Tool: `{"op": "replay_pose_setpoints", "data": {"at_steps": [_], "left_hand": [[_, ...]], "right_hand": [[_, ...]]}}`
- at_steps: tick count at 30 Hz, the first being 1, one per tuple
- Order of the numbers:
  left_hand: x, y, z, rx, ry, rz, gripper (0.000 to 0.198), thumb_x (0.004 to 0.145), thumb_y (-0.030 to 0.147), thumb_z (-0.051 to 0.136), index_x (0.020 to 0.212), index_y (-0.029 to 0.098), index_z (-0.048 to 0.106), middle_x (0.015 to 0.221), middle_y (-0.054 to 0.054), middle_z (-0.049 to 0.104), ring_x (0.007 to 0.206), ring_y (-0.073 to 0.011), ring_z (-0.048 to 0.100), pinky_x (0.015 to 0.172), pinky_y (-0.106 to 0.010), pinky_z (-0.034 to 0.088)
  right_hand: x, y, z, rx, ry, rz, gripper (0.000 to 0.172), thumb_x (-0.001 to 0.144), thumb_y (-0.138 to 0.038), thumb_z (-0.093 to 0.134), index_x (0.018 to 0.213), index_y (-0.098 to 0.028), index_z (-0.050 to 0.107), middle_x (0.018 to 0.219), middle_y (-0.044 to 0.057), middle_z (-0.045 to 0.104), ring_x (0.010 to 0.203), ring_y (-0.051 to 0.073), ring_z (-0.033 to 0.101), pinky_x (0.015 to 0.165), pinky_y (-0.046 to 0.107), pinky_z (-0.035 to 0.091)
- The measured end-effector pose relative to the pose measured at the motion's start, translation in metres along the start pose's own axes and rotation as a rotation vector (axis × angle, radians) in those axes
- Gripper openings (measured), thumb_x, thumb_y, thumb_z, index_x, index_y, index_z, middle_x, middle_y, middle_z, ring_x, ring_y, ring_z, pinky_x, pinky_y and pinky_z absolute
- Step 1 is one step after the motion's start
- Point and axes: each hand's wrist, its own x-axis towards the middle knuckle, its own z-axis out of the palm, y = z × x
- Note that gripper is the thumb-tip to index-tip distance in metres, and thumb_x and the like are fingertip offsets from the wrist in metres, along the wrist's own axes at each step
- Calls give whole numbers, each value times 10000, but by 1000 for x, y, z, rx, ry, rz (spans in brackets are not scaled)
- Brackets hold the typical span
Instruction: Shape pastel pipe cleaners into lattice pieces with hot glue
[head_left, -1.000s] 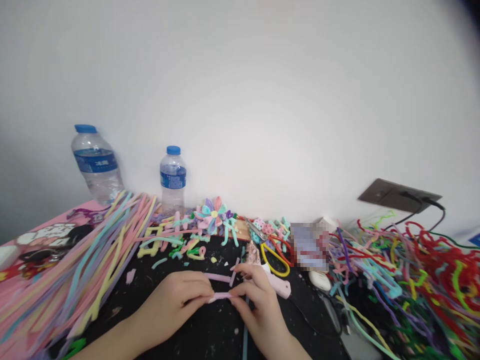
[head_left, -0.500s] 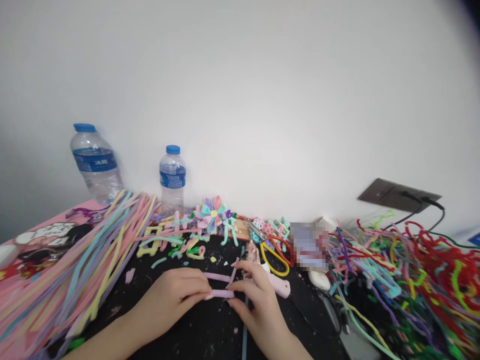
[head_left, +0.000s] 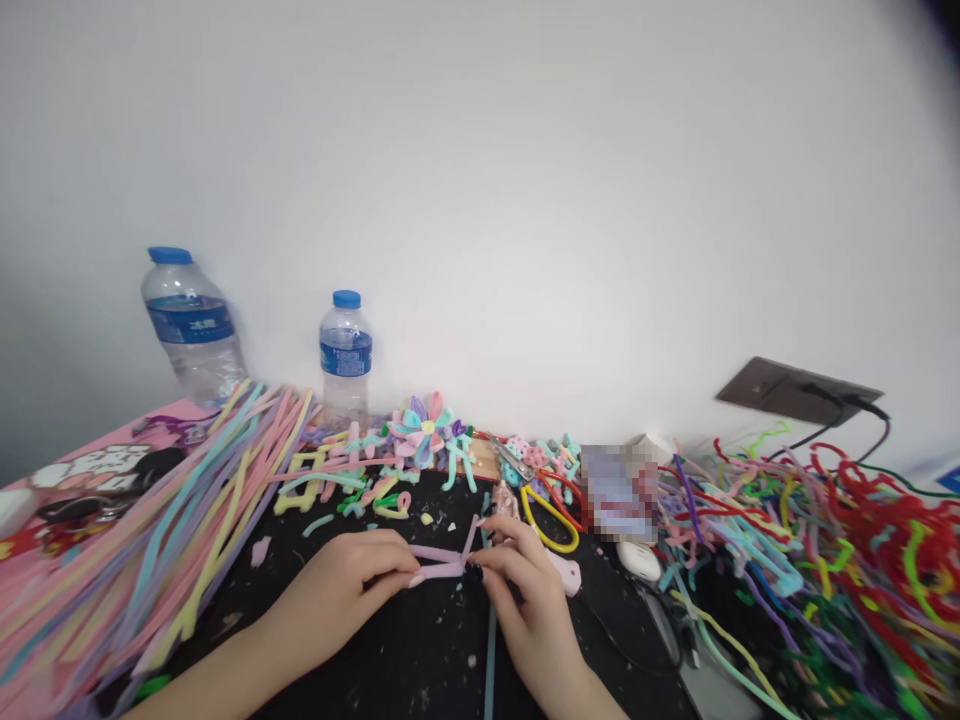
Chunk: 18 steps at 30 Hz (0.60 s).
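A lilac pipe cleaner (head_left: 442, 571), bent into a narrow loop with a short end standing up, spans the gap between my hands above the black mat. My left hand (head_left: 360, 580) pinches its left side between thumb and fingers. At the right, my right hand (head_left: 521, 585) has thumb and forefinger closed at the point where the strands meet, with the upright end beside the other fingers. A pale pink tool handle (head_left: 564, 574) lies partly hidden behind my right hand. Just beyond are scissors (head_left: 551, 520) with yellow and red handles.
Long pastel pipe cleaners (head_left: 217, 500) lie heaped at left, and a bright tangle of them (head_left: 847, 540) fills the right. Two water bottles (head_left: 345, 350) stand against the wall. A pipe-cleaner flower (head_left: 427, 427) and small pieces sit at the back. A white mouse-shaped object (head_left: 638, 561) lies right.
My right hand has shifted slightly right and up, its fingers drawn closer together. The loop's two strands now meet at the right, where they were apart before. My left hand stays nearly still.
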Motion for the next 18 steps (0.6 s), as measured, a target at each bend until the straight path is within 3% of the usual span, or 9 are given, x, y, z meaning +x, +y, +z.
{"op": "replay_pose_setpoints", "data": {"at_steps": [15,18], "left_hand": [[0,1,-2,18,64,9,182,849,171,514,763,209,671,789,5,674,727,-138,622,683,-199,463],[0,1,-2,11,67,1,177,848,174,519,766,208,673,794,6,675,734,-137,623,687,-196,461]], "right_hand": [[1,0,-2,72,-14,51,219,851,-111,433,960,-217,591,1171,85,531,1131,221,478,972,382,380],[0,1,-1,72,16,56,240,818,-102,455,1012,-205,551,1018,79,571,974,211,542,855,349,442]]}}
